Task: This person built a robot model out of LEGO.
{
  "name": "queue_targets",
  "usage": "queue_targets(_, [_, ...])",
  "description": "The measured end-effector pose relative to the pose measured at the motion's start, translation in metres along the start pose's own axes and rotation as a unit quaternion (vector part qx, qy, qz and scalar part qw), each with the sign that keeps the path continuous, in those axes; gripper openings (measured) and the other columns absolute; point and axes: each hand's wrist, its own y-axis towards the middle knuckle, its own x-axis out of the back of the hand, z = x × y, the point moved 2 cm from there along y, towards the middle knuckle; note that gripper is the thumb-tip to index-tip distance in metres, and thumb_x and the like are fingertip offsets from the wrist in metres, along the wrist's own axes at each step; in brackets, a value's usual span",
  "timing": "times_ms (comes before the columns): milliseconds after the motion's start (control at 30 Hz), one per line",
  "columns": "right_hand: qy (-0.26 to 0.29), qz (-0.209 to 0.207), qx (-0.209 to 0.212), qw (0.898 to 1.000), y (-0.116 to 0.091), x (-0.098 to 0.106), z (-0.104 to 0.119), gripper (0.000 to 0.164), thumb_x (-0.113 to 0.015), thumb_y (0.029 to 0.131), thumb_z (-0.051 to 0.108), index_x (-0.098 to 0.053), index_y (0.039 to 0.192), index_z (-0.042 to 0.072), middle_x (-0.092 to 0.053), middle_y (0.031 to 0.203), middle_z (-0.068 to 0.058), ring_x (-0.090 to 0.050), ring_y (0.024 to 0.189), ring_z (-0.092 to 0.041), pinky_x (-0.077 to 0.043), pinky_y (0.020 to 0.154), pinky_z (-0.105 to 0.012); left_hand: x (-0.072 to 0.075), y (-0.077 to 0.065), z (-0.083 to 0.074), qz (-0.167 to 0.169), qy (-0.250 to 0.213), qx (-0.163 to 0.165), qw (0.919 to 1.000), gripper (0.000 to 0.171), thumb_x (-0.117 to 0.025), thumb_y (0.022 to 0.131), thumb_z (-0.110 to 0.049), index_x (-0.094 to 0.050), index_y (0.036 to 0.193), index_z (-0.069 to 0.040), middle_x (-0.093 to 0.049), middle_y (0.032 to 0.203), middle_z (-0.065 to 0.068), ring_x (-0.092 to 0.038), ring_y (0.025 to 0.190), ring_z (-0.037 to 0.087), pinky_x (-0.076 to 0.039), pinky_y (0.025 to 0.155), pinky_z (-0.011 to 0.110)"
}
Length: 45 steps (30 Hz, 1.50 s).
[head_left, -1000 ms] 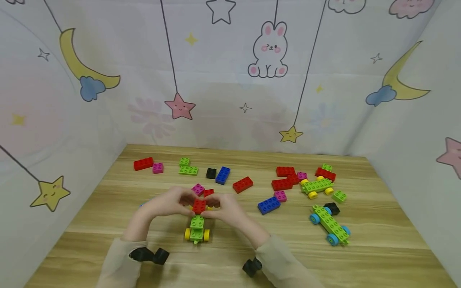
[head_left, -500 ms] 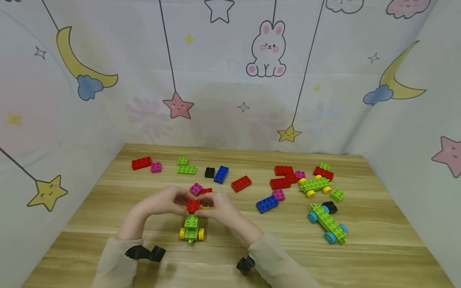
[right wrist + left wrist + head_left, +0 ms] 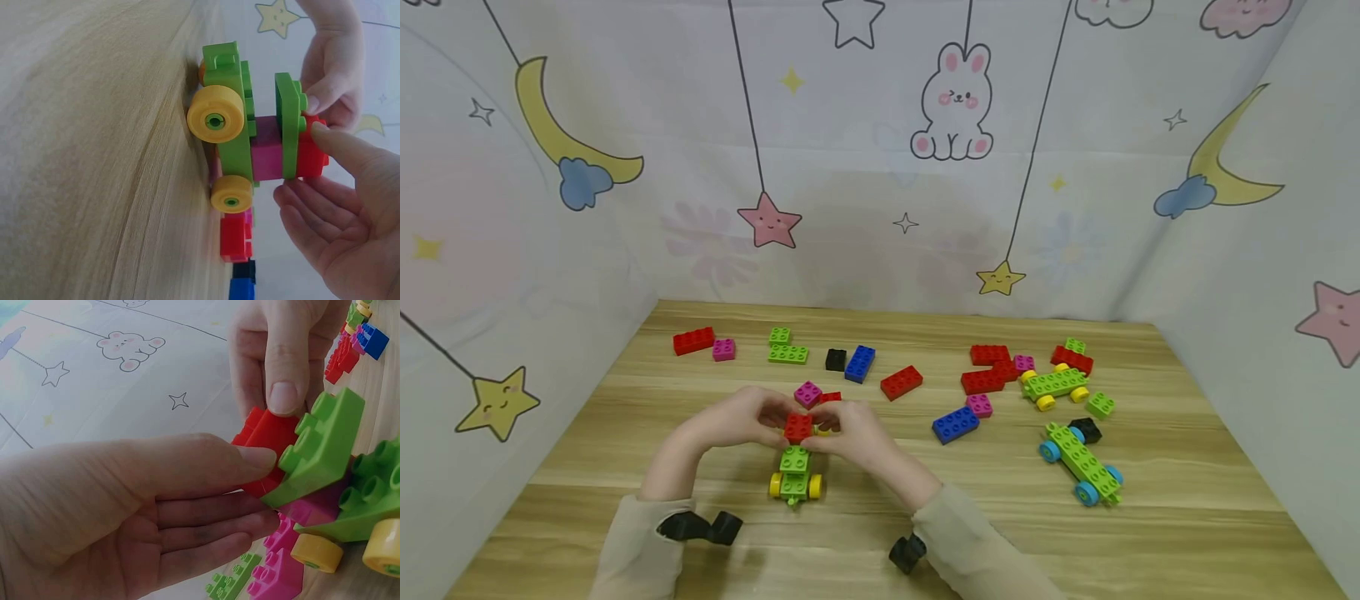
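A small toy car stands in front of me, its green wheeled base (image 3: 235, 156) on yellow wheels. On the base sits a magenta brick (image 3: 267, 149), topped by a green brick (image 3: 325, 447) that overhangs it. A red brick (image 3: 798, 427) is on the far end of that green brick. My left hand (image 3: 741, 419) pinches the red brick from the left, thumb on its near side. From the right, my right hand (image 3: 857, 433) holds the same brick, thumb against it. The car's far end is partly hidden behind the hands in the head view.
Loose bricks lie beyond the hands, including a magenta brick (image 3: 808, 394), a red brick (image 3: 902, 382) and a blue brick (image 3: 956, 425). At the right stand a green car base with blue wheels (image 3: 1081, 462) and one with yellow wheels (image 3: 1055, 384). A patterned cloth (image 3: 850, 167) encloses the table.
Both hands and the toy car have shifted slightly left, and the head view has moved a little. The grip on the red brick looks the same.
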Motion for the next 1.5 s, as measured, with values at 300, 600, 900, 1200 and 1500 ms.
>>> queue_targets(300, [0.022,-0.002,0.001,1.0,-0.003,0.004,0.0,0.042,-0.075,0.087,0.025,-0.066,0.123,0.005,-0.07,0.118,-0.009,-0.068,0.103,-0.021,-0.055,0.089,-0.029,0.002,-0.001,-0.001,-0.01,0.012,0.01,0.9998,0.04,-0.075,0.085,-0.012,-0.064,0.118,0.007,-0.069,0.113,0.018,-0.067,0.104,0.032,-0.057,0.088,0.041])
queue_targets(600, [0.027,-0.022,0.009,0.999,-0.015,0.014,-0.003,0.042,-0.074,0.088,0.022,-0.065,0.123,0.001,-0.069,0.12,-0.012,-0.066,0.106,-0.025,-0.054,0.093,-0.034,0.002,-0.002,0.001,-0.015,0.019,0.021,0.9995,0.04,-0.074,0.085,-0.012,-0.065,0.119,0.006,-0.069,0.114,0.017,-0.067,0.103,0.03,-0.056,0.089,0.043])
queue_targets(900, [0.002,-0.136,-0.007,0.991,-0.044,0.061,-0.013,0.042,-0.074,0.088,0.022,-0.065,0.126,0.007,-0.068,0.121,-0.011,-0.064,0.111,-0.029,-0.052,0.096,-0.046,0.0,-0.001,0.001,-0.025,0.024,0.04,0.9986,0.041,-0.075,0.083,-0.012,-0.065,0.119,0.004,-0.068,0.116,0.018,-0.066,0.104,0.03,-0.055,0.091,0.045])
queue_targets(1200, [-0.033,-0.239,0.0,0.971,-0.072,0.11,-0.032,0.046,-0.078,0.083,0.019,-0.065,0.123,0.0,-0.069,0.119,-0.016,-0.066,0.108,-0.031,-0.053,0.093,-0.047,-0.001,0.001,-0.005,-0.037,0.024,0.031,0.9986,0.047,-0.077,0.084,-0.017,-0.063,0.124,0.003,-0.065,0.125,0.019,-0.061,0.114,0.037,-0.05,0.097,0.052])
queue_targets(1500, [-0.068,-0.273,-0.05,0.958,-0.098,0.165,-0.068,0.052,-0.074,0.088,0.021,-0.058,0.13,-0.003,-0.061,0.129,-0.023,-0.057,0.119,-0.039,-0.047,0.098,-0.055,-0.003,0.003,-0.008,-0.047,0.032,0.021,0.9982,0.043,-0.075,0.087,-0.023,-0.066,0.121,0.001,-0.067,0.122,0.016,-0.061,0.115,0.035,-0.049,0.098,0.052])
